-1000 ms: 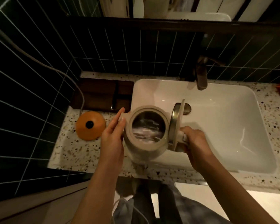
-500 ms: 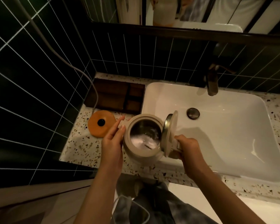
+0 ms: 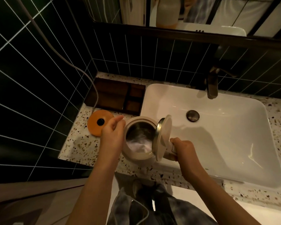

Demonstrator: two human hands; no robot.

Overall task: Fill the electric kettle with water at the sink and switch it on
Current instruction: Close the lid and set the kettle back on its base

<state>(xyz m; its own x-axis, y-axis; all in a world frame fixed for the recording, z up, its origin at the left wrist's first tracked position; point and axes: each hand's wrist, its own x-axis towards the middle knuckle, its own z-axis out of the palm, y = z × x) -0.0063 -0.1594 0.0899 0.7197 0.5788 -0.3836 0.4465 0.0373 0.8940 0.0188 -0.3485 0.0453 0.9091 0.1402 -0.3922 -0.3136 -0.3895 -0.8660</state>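
The cream electric kettle hangs over the counter at the sink's front left corner. Its hinged lid stands open and water glints inside the steel pot. My right hand grips the handle on the kettle's right side. My left hand presses against the kettle's left side, its fingers curled up by the spout. The round orange power base with a black centre lies on the counter just left of my left hand. The white sink and the dark faucet are to the right.
A speckled terrazzo counter surrounds the sink. A dark wooden tray sits in the back left corner. The base's grey cord runs up the tiled left wall. A metal drain plug sits in the basin. A mirror spans the back wall.
The kettle has moved left, from over the sink's front left corner toward the orange base. My left fingers have curled in at the spout. My right hand kept the handle.
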